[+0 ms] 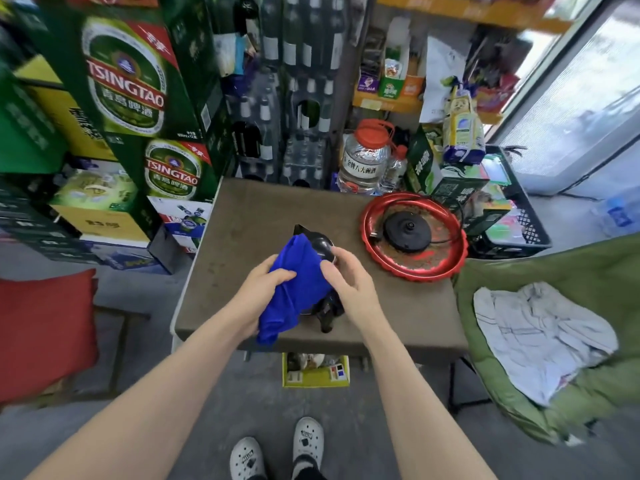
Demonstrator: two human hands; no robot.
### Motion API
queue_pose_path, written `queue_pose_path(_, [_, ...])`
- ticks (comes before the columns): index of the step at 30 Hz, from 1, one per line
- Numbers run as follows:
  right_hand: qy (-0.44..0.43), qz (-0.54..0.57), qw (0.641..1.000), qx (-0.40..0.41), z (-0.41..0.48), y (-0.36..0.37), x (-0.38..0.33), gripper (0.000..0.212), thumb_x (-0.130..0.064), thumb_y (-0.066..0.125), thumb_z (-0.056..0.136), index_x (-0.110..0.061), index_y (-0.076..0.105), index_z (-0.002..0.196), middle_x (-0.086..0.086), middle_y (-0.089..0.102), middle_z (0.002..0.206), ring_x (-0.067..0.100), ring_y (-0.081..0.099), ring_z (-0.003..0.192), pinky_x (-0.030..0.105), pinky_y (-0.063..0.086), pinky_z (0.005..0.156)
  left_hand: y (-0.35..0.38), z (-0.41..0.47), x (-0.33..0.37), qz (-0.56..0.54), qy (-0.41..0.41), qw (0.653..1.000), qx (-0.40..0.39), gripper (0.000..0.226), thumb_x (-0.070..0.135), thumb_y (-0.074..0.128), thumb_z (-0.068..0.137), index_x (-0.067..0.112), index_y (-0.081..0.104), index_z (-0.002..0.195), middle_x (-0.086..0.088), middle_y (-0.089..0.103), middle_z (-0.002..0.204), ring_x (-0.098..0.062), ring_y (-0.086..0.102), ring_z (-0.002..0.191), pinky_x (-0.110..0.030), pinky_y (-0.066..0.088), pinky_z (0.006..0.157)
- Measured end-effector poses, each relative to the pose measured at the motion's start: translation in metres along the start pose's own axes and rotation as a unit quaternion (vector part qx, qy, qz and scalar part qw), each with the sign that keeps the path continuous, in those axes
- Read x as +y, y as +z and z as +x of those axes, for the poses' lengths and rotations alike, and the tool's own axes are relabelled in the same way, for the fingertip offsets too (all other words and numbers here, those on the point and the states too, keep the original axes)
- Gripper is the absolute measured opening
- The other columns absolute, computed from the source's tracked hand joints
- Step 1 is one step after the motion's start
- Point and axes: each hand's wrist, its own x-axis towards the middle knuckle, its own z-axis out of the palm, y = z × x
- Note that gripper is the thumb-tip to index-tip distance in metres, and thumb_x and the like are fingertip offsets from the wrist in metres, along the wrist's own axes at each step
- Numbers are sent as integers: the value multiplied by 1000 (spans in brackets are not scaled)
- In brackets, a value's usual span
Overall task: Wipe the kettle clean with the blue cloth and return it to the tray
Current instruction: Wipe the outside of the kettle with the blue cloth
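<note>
Both bare forearms reach forward from the bottom edge to the near middle of the brown table (242,216), where the blue cloth (294,289) drapes over most of the black kettle (320,242), leaving only its spout, part of the lid and a blurred bit of handle showing. Left hand (258,296) clutches a bunched fold of cloth against the kettle's side; right hand (349,284) curls on the cloth near the lid, its hold unclear, while the red tray (367,233) sits apart to the right with the kettle base (407,230) on it
</note>
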Motion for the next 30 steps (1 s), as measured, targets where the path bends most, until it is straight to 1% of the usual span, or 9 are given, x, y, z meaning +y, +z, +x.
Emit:
queue_pose_path(4, [-64,-67,995,29,-6,-15,-19,11,-19,74,90,-29,73,88,-8,76,90,5,71,87,26,56,76,9,0,-2,147,44,988,-25,15,21,62,91,26,62,105,-5,73,104,-26,70,97,-45,56,87])
queue_pose_path(8, [-92,-84,990,68,-14,-35,-13,16,-12,70,92,-27,69,100,-5,72,102,9,67,95,22,54,78,15,6,-15,342,93,935,28,12,32,64,82,42,59,84,10,71,89,-22,67,93,-45,55,84])
queue_pose_path(13, [-89,-170,980,-61,-28,-52,7,30,-17,73,75,-27,59,98,-9,49,114,-8,52,100,9,41,82,51,14,-22,123,32,990,54,34,-5,43,90,21,64,98,-10,69,99,-28,65,88,-32,53,60])
queue_pose_path(16, [-89,-189,977,-44,-13,-71,16,41,-18,80,79,-28,50,105,-13,53,111,-7,53,95,12,44,78,79,24,-21,17,-36,999,23,33,-2,39,94,9,62,115,-16,68,108,-26,67,93,-32,57,68])
queue_pose_path(18, [-54,-157,986,-11,5,-92,24,36,-20,74,87,-35,51,112,-19,63,105,-3,60,95,22,50,82,92,36,-26,85,14,995,54,29,7,42,97,14,63,116,-11,69,113,-20,69,96,-30,58,76])
queue_pose_path(21, [-1,-118,993,23,33,-123,49,35,-23,69,94,-44,52,116,-20,68,103,2,64,99,29,51,88,101,64,-38,420,182,863,215,39,27,58,93,18,54,131,-4,56,135,-21,53,119,-32,43,99])
queue_pose_path(23, [27,-97,994,37,49,-133,63,36,-23,69,92,-49,54,111,-18,69,102,6,64,100,29,49,86,105,83,-44,508,158,791,301,72,42,67,85,16,37,145,-11,35,152,-33,33,137,-44,33,110])
queue_pose_path(26, [40,-80,995,39,70,-131,83,38,-20,70,91,-44,58,118,-19,70,102,2,64,98,25,46,85,103,103,-53,510,62,792,330,102,50,73,77,18,13,154,-16,15,160,-38,16,147,-55,30,111])
queue_pose_path(30, [-26,-113,993,-17,88,-82,93,53,-21,63,93,-36,51,142,-17,66,126,6,60,117,26,46,100,92,106,-63,460,75,824,320,108,41,75,76,22,4,155,-11,16,160,-33,22,146,-49,32,113])
